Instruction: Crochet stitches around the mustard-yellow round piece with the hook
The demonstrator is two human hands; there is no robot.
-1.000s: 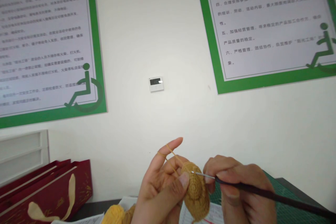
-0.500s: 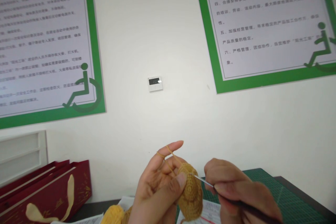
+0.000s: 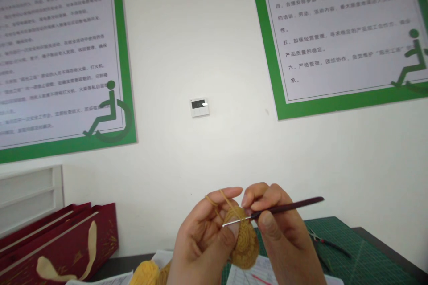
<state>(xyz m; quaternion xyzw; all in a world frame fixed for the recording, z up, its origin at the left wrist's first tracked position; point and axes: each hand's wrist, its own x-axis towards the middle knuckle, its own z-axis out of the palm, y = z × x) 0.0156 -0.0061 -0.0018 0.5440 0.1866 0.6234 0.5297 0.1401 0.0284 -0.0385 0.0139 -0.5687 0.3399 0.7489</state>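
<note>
My left hand (image 3: 203, 236) pinches a round mustard-yellow crochet piece (image 3: 245, 245) between thumb and fingers, with a strand of yellow yarn (image 3: 220, 198) looped over the raised forefinger. My right hand (image 3: 281, 227) is closed on a crochet hook (image 3: 267, 211) with a dark handle and a silver shaft. The hook lies nearly level, its metal tip pointing left across the top edge of the crochet piece. Both hands are held up in front of the wall at the bottom centre.
A ball of yellow yarn (image 3: 145, 272) lies below my left hand beside white papers (image 3: 254, 274). A green cutting mat (image 3: 361, 254) with small snips (image 3: 326, 240) is on the right. Dark red gift bags (image 3: 60, 245) stand at left. Green-framed posters (image 3: 63, 58) hang on the white wall.
My right hand turned the hook from pointing up-left, handle trailing low right, to lying nearly level with its handle raised. The hook tip moved left over the crochet piece, and the hands drew closer.
</note>
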